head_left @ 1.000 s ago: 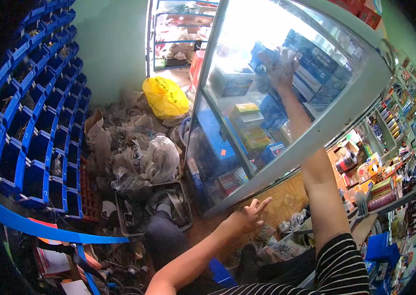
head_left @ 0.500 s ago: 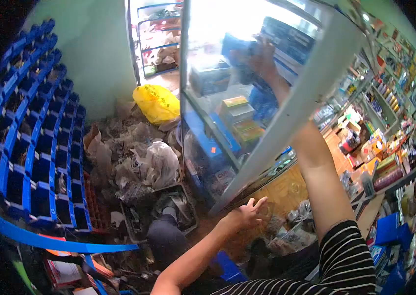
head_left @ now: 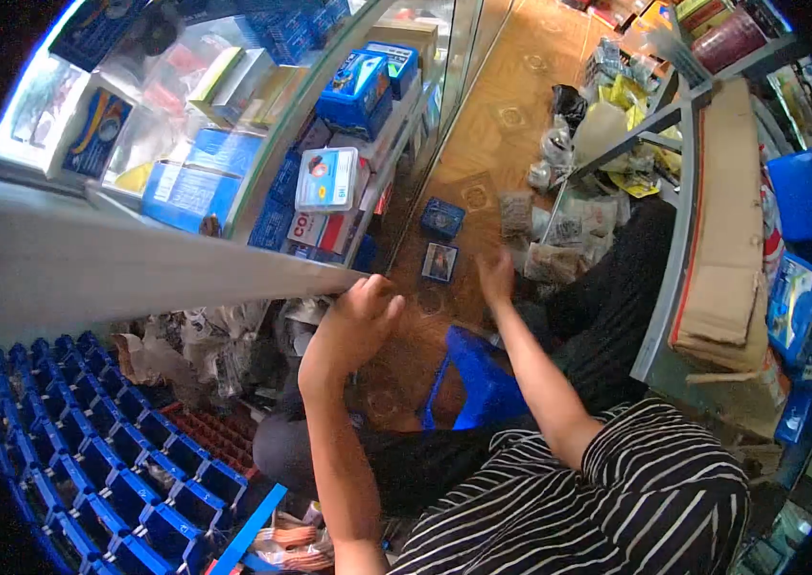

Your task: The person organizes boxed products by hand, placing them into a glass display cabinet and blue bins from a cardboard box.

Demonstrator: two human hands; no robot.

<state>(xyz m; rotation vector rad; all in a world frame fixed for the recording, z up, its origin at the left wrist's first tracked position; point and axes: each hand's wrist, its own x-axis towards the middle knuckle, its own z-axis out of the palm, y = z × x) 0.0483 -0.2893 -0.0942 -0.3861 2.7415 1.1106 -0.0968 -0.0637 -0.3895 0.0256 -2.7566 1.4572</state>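
My left hand (head_left: 356,321) is raised at the end of the white cabinet panel (head_left: 185,273). Its fingers are loosely bent, thumb apart, with nothing seen in them. Low over the tiled floor, my right hand (head_left: 496,280) reaches forward, slightly blurred, its fingers apart and holding nothing visible. Just left of it lies a small box with a picture on its top (head_left: 440,262), and behind that a small blue box (head_left: 442,218). Inside the glass cabinet, a clear-lidded case (head_left: 327,179) and a blue box (head_left: 356,94) sit on the shelves.
A blue plastic stool (head_left: 483,383) stands between my legs. Plastic-wrapped packets (head_left: 564,259) lie right of my right hand. Blue bins (head_left: 109,460) fill the lower left. A metal-framed rack with cardboard (head_left: 722,220) stands at the right.
The view has swung right and down. My right hand has left the blue box in the cabinet and come down over the floor. My left hand's fingers have bent.
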